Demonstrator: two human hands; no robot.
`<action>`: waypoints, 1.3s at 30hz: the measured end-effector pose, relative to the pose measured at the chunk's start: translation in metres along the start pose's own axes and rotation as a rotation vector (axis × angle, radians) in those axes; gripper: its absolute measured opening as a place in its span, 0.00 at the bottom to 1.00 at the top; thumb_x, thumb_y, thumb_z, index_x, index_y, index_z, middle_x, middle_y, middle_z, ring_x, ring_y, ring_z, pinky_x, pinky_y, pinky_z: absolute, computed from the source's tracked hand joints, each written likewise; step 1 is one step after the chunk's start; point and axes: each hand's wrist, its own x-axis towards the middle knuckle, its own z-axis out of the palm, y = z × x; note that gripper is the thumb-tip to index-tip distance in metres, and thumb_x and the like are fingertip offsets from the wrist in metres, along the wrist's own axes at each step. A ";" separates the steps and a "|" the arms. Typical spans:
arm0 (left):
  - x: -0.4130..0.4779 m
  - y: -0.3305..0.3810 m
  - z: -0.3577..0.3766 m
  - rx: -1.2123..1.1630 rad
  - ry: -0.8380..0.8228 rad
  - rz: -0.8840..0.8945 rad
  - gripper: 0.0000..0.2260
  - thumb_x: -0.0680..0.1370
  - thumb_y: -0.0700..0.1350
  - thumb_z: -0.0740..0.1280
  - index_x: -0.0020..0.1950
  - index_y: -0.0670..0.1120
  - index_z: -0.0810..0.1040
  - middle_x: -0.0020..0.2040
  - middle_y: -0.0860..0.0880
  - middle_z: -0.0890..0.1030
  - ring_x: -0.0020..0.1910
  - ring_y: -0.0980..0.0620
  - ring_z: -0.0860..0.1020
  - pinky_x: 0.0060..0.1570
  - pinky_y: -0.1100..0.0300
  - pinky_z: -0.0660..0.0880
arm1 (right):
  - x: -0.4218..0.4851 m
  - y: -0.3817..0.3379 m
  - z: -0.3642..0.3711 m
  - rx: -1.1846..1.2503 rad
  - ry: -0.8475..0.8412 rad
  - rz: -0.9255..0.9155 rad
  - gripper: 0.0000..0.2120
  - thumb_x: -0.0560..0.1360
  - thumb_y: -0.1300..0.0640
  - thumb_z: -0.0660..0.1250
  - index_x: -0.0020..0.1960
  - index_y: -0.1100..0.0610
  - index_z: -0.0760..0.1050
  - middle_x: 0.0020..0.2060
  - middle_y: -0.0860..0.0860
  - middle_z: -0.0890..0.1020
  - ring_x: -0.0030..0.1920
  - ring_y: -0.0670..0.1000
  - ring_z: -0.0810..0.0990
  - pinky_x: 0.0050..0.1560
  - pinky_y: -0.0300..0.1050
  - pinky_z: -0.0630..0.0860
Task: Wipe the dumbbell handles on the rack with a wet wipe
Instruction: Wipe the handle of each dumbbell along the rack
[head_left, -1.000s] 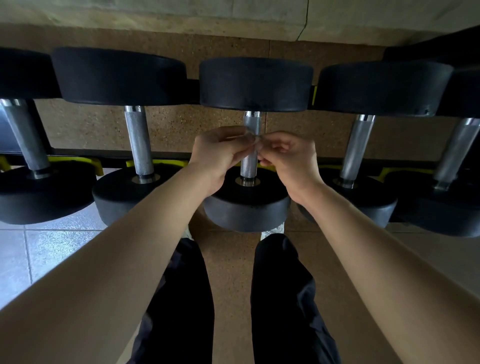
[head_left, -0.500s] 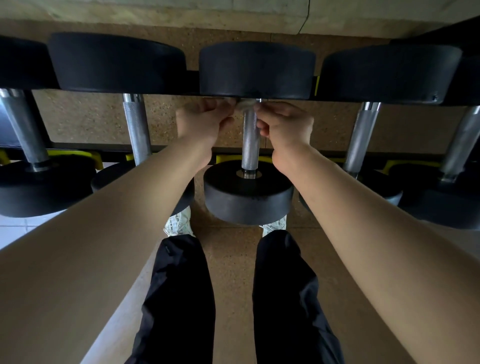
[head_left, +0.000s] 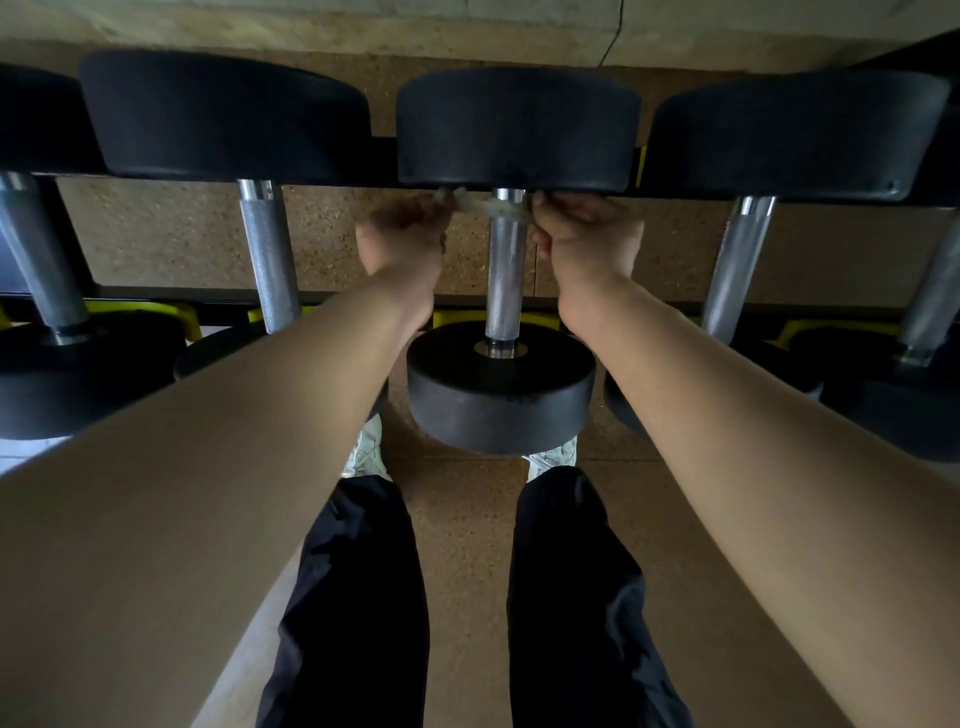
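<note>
A row of black dumbbells with silver knurled handles lies on the rack. The middle dumbbell's handle (head_left: 503, 280) runs straight away from me. A pale wet wipe (head_left: 483, 204) is stretched across the far end of that handle, just under the far black head (head_left: 517, 127). My left hand (head_left: 402, 234) pinches the wipe's left end. On the other side of the handle, my right hand (head_left: 584, 234) pinches the right end. Both sets of fingertips are partly hidden under the head.
Neighbouring handles stand at left (head_left: 267, 260) and right (head_left: 735, 265), with more at both edges. Yellow rack cradles (head_left: 540, 319) show behind the near heads. My dark trousers and pale shoes (head_left: 366, 454) are below, on a brown speckled floor (head_left: 467, 545).
Both hands moved from the middle of the handle up to its far end, and spread apart so the wipe now stretches across the handle between them.
</note>
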 end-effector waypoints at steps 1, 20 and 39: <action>0.003 0.002 -0.002 -0.012 0.001 -0.027 0.07 0.77 0.43 0.75 0.40 0.49 0.82 0.35 0.55 0.82 0.35 0.58 0.79 0.42 0.62 0.79 | -0.001 0.000 0.002 0.009 -0.001 -0.003 0.01 0.75 0.63 0.74 0.45 0.60 0.83 0.38 0.53 0.85 0.32 0.43 0.80 0.36 0.35 0.76; -0.043 0.004 -0.013 -0.180 -0.318 0.119 0.05 0.78 0.37 0.69 0.44 0.46 0.79 0.41 0.48 0.83 0.42 0.50 0.82 0.44 0.57 0.78 | -0.026 -0.011 -0.028 -0.166 -0.227 -0.143 0.12 0.72 0.68 0.75 0.54 0.60 0.80 0.40 0.57 0.85 0.37 0.50 0.84 0.39 0.42 0.80; -0.013 0.021 -0.034 0.380 -0.394 0.178 0.04 0.73 0.46 0.79 0.41 0.51 0.85 0.36 0.52 0.85 0.38 0.53 0.84 0.41 0.59 0.82 | -0.014 -0.004 -0.035 -0.002 -0.252 -0.024 0.05 0.77 0.67 0.70 0.49 0.59 0.82 0.41 0.54 0.87 0.42 0.53 0.87 0.46 0.45 0.83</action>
